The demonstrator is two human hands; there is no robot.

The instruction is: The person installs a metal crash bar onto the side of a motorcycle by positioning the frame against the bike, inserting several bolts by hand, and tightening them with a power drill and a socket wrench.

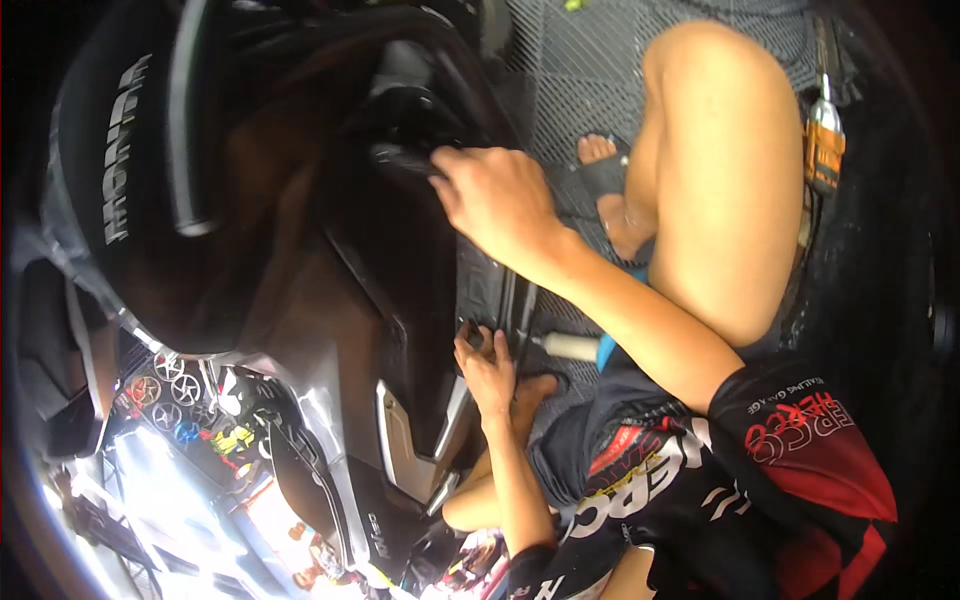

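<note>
A large black scooter body (280, 200) with glossy plastic panels fills the left and middle of the view. My right hand (495, 200) reaches to its upper side, fingers bent against a dark panel edge; the fingertips are partly hidden, so what they grip is unclear. Lower down, beside the scooter's side, my left hand (487, 368) has its thumb and fingers curled together around something small and dark that I cannot make out. A cream cylindrical tool handle (573, 346) with a thin shaft lies just right of my left hand.
A power tool with an orange and black body (825, 150) lies at the far right, past my bent knee (720, 180). Grey grated floor tiles (570, 90) run under my sandalled foot (622, 225). Several wheels (165, 390) hang at lower left. A silver bar (188, 120) crosses the upper left.
</note>
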